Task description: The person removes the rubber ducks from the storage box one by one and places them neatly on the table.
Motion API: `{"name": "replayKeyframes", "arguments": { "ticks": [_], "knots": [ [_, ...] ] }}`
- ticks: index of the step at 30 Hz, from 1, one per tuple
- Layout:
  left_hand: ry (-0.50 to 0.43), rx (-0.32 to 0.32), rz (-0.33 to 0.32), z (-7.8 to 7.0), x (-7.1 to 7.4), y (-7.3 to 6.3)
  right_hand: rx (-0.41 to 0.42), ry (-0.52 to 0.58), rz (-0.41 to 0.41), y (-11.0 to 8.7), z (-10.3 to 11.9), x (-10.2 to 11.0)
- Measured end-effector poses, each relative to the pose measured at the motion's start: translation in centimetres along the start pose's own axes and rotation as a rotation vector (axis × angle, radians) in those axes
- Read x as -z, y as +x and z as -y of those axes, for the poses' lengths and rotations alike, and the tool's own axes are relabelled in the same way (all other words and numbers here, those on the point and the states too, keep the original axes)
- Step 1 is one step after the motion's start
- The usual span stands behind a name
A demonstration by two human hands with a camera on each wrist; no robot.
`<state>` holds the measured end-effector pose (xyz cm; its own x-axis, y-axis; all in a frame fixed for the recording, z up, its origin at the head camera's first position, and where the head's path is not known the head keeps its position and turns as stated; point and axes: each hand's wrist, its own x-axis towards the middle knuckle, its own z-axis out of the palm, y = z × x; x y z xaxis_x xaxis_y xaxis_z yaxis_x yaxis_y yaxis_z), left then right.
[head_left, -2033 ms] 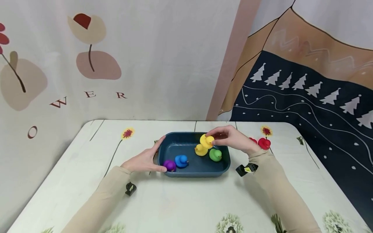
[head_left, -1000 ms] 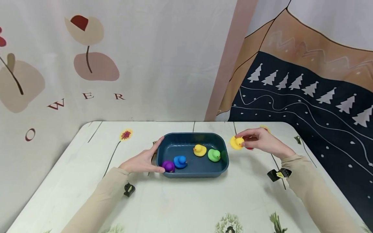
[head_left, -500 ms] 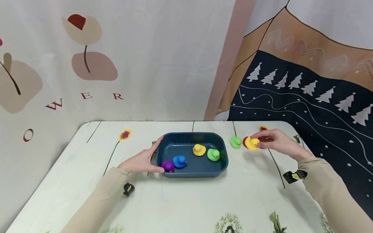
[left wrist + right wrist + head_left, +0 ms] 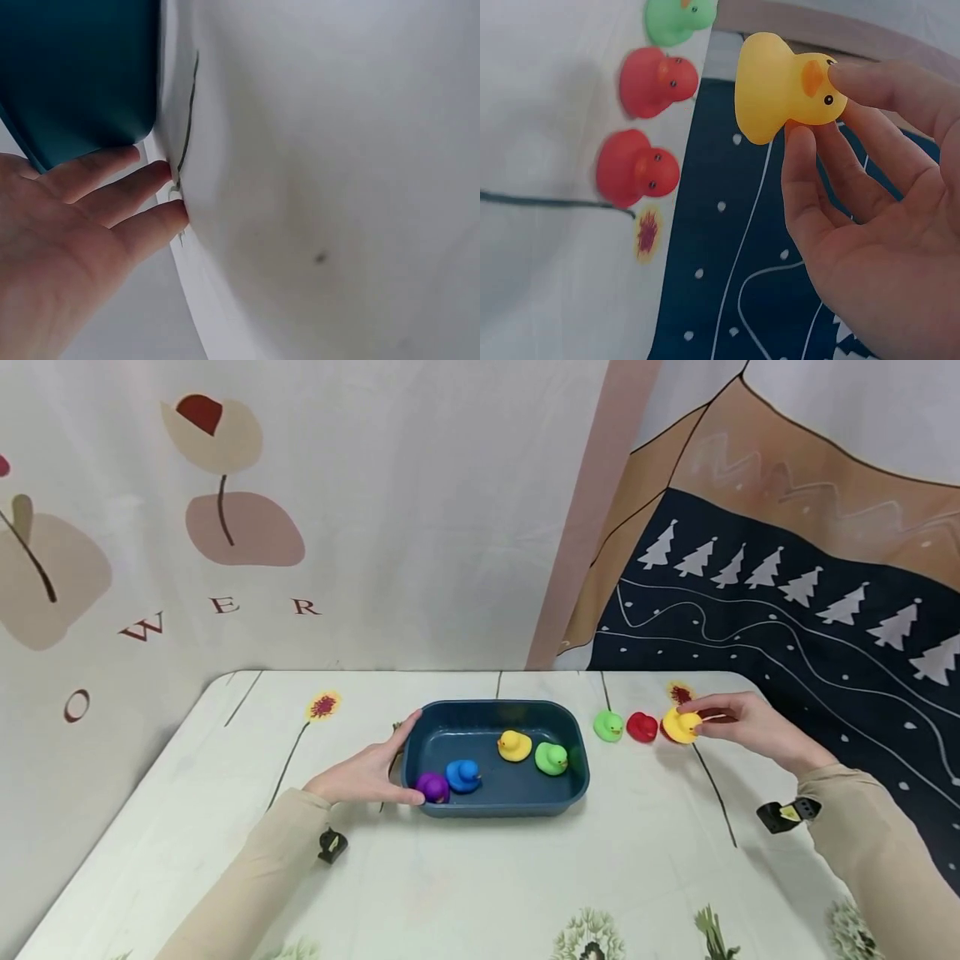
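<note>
In the head view, the left hand (image 4: 367, 774) braces the left end of a blue tub (image 4: 487, 811), where a small yellow duck (image 4: 514, 746), a green duck (image 4: 551, 759), a blue duck (image 4: 463, 775) and a purple duck (image 4: 432, 788) sit. Right of it, the right hand (image 4: 753, 731) holds another yellow duck (image 4: 680, 726) above the surface (image 4: 487, 877).

In the left wrist view, the left grip's fingers (image 4: 124, 192) are apart, nearly straight.

In the right wrist view, the right grip is clamped on its duck, near a red duck (image 4: 656, 84), a second red duck (image 4: 636, 169) and another green duck (image 4: 676, 21).
</note>
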<state>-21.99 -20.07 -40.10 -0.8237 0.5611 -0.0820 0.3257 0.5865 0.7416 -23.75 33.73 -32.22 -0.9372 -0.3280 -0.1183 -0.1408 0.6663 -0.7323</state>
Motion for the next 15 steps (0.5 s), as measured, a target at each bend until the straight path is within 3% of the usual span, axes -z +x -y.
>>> {"name": "replayKeyframes", "arguments": {
  "ticks": [15],
  "knots": [
    [0.01, 0.001, 0.002, 0.0, 0.0, 0.0, -0.048, -0.05, -0.049, -0.6, -2.3, 1.4]
  ]
}}
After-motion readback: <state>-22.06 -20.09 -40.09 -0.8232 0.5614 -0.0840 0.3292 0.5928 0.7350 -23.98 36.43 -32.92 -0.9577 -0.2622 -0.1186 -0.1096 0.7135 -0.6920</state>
